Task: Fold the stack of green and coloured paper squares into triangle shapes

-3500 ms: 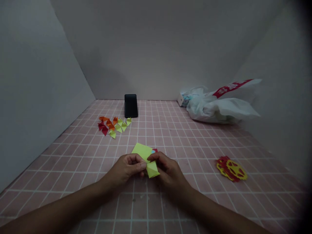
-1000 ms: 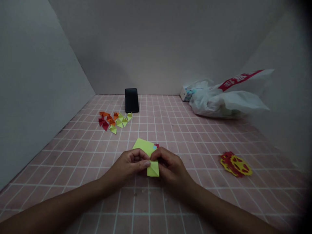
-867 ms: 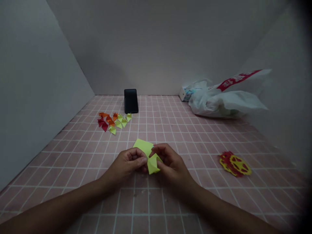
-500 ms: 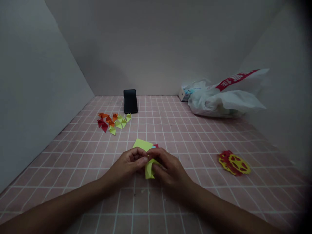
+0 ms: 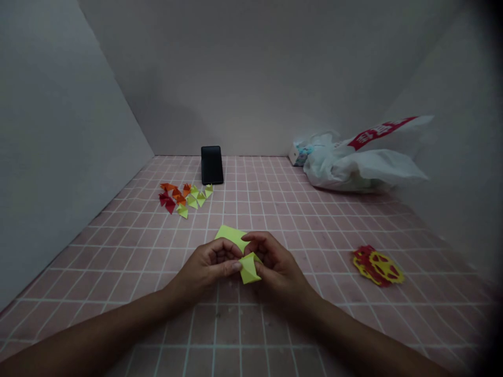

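Note:
A small folded piece of yellow paper [image 5: 249, 269] is held between my two hands, above the front middle of the table. My left hand [image 5: 212, 263] pinches its left edge between thumb and curled fingers. On the other side my right hand [image 5: 274, 264] grips the paper with the thumb low against its right edge, the index finger raised and bent above. Just beyond my fingers lies a flat yellow sheet [image 5: 231, 235], partly covered by the hands. The far side of the folded paper is hidden.
Several small folded paper pieces [image 5: 179, 199] in red, orange and yellow lie at the left. A black phone [image 5: 212, 165] leans behind them. Red and yellow paper cutouts [image 5: 379, 266] lie at the right. A white plastic bag [image 5: 346, 167] and a box [image 5: 296, 154] stand at the back right.
The folded yellow paper has turned and shifted slightly right, showing more of its face. My right index finger has lifted off it. The view has tilted a little.

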